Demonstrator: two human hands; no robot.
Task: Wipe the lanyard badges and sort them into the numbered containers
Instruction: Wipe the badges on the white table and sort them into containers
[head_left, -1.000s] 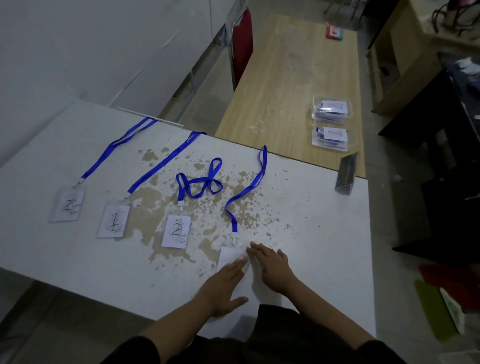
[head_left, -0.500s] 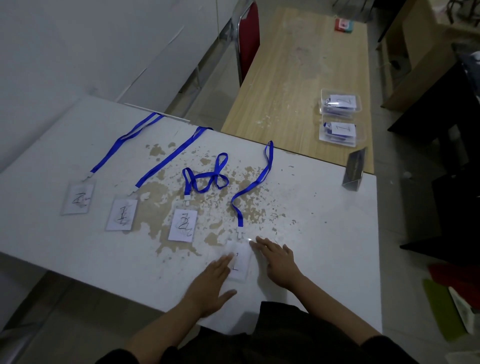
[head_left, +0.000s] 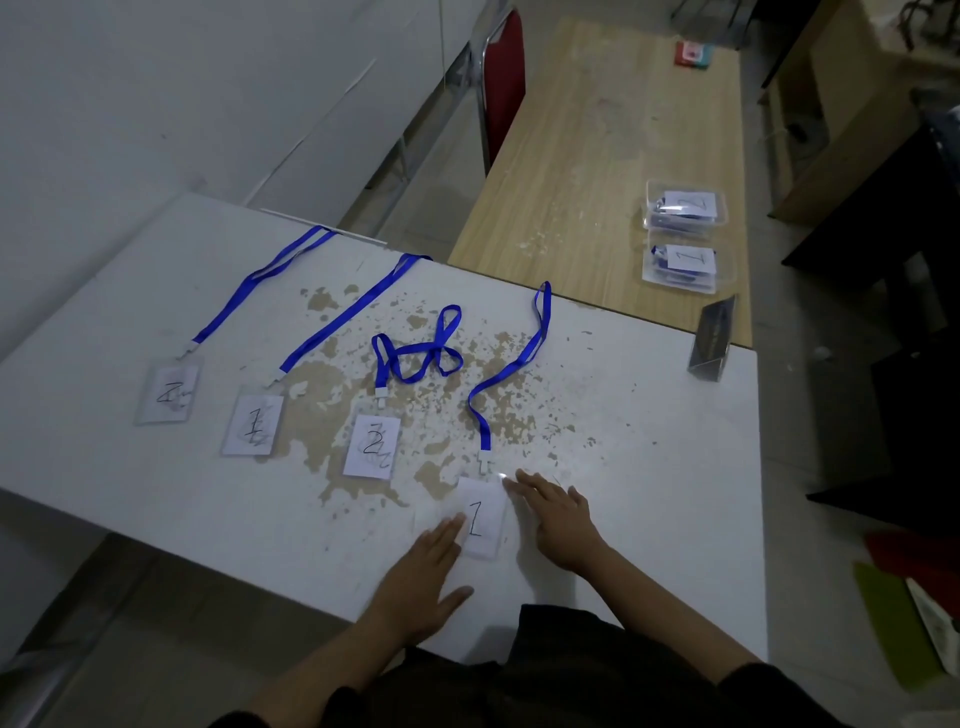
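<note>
Both hands had parted since a second earlier, uncovering the near badge they had lain across. Left hand (head_left: 423, 574) lay flat, fingers straight, tips touching the lower left edge of the clear plastic badge with a white card marked 1 (head_left: 481, 517). Right hand (head_left: 558, 514) lay flat too, fingers straight, its forefinger at the badge's upper right corner. Neither gripped anything. The badge sat near the front edge of the stained white table (head_left: 649, 467), its blue ribbon lanyard (head_left: 511, 369) snaking away toward the far edge.

Judged step: this badge looked clean, no scribble over its digit, so wiping seemed done and sorting due. Next move would call for lifting badge and lanyard together and carrying them to the clear plastic box labelled 1 (head_left: 685, 265) on the wooden table (head_left: 571, 156) beyond, well apart from the hands; a long reach or a step forward likely.

Three more badges lay to the left, marked 2 (head_left: 169, 394), 1 (head_left: 253, 423) and 2 (head_left: 371, 446), each with smudged marks over the card.

No cloth or wipe was visible; whether one lay under a palm could not be told. The clear box labelled 2 (head_left: 684, 208) stood just behind the first; contents of both were dim, only blue ribbon showing. A dark wedge-shaped object (head_left: 712, 345) at the table's far right corner could not be identified.
</note>
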